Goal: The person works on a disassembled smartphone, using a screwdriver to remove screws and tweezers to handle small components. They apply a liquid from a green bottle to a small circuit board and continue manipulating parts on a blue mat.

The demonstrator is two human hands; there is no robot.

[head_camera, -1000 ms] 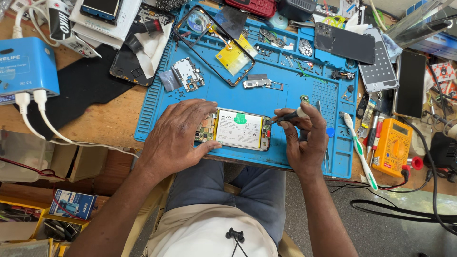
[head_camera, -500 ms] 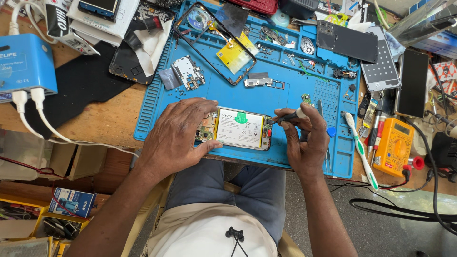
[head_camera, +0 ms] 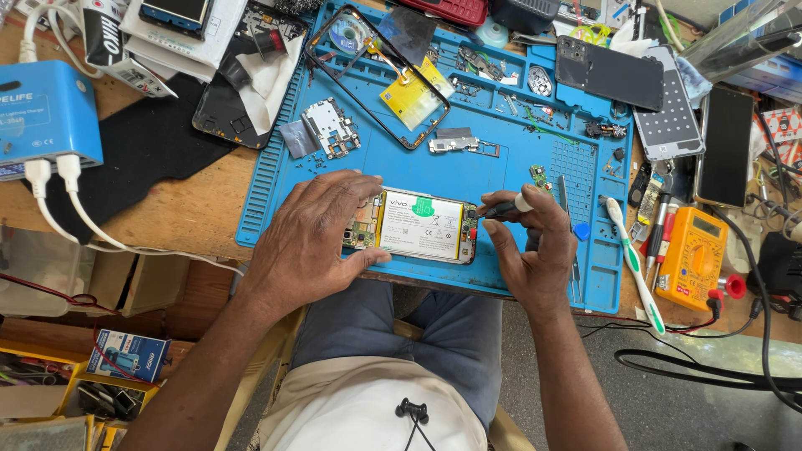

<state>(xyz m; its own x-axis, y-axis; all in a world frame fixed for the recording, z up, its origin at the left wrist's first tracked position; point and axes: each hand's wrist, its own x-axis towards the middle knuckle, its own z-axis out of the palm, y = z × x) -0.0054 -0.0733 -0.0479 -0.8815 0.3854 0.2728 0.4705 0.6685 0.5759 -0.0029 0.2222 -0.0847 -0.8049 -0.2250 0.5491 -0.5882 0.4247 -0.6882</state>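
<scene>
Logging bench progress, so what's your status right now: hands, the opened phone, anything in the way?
Left hand flat on opened phone, pinning it to blue mat. Right hand grips screwdriver, tip at phone's right end. Nothing in the way.

Wooden bench (head_camera: 180, 209), worn and crowded. A blue work mat (head_camera: 518, 167) covers its middle, reaching the near edge. Left of the mat lies a black cloth (head_camera: 138, 154), with a blue charger box (head_camera: 46, 117) at the far left, white cables trailing off it. Right of the mat: a white toothbrush (head_camera: 635, 263), an orange multimeter (head_camera: 693, 255) just beside it, a dark phone (head_camera: 727, 146) behind.
</scene>
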